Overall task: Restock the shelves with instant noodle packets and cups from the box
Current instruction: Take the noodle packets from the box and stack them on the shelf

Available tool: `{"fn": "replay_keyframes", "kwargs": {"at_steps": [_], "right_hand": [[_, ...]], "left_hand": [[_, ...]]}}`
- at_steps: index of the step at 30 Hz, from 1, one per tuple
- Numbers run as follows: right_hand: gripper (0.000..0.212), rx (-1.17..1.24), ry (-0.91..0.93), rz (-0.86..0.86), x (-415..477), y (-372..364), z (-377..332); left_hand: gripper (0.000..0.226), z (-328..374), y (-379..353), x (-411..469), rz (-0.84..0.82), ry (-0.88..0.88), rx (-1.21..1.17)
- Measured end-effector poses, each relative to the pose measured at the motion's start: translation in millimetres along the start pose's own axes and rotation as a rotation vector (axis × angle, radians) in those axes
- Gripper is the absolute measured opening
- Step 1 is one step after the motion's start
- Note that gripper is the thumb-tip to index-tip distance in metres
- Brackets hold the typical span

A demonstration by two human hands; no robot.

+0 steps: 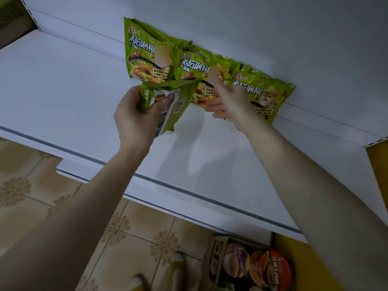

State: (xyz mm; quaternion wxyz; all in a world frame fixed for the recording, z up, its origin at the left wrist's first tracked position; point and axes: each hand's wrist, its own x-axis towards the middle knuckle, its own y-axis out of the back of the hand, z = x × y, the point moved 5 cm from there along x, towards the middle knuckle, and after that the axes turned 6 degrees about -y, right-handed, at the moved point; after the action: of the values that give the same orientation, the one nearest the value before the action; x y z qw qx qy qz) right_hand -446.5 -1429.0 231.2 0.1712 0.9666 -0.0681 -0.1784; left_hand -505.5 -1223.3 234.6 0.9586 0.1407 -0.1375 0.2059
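Note:
Several green instant noodle packets (147,57) stand in a row against the back wall of a white shelf (63,97). My left hand (136,116) grips one more green packet (170,106) with its back label facing me, in front of the row. My right hand (228,101) reaches to the middle packets (195,66) with its fingers stretched and blurred, touching them. Down at the floor, a cardboard box (216,259) holds noodle cups (270,267) with orange and purple lids.
The shelf's front edge (189,192) runs across the view with a lower shelf lip below it. A yellow panel (378,156) bounds the shelf at right. Tiled floor and my shoes (176,267) show below.

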Motion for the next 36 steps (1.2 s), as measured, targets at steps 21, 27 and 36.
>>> {"fn": "replay_keyframes", "kwargs": {"at_steps": [21, 27, 36], "right_hand": [[0.028, 0.035, 0.189, -0.335, -27, -102, -41], [0.029, -0.083, 0.287, -0.513, -43, -128, -54], [0.013, 0.229, 0.252, 0.103, -23, -102, -44]], "left_hand": [[0.055, -47, 89, -23, -0.211, -0.063, 0.406], [0.069, -46, 88, -4, -0.399, 0.074, 0.315], [0.034, -77, 107, 16, -0.049, 0.341, 0.020]]}}
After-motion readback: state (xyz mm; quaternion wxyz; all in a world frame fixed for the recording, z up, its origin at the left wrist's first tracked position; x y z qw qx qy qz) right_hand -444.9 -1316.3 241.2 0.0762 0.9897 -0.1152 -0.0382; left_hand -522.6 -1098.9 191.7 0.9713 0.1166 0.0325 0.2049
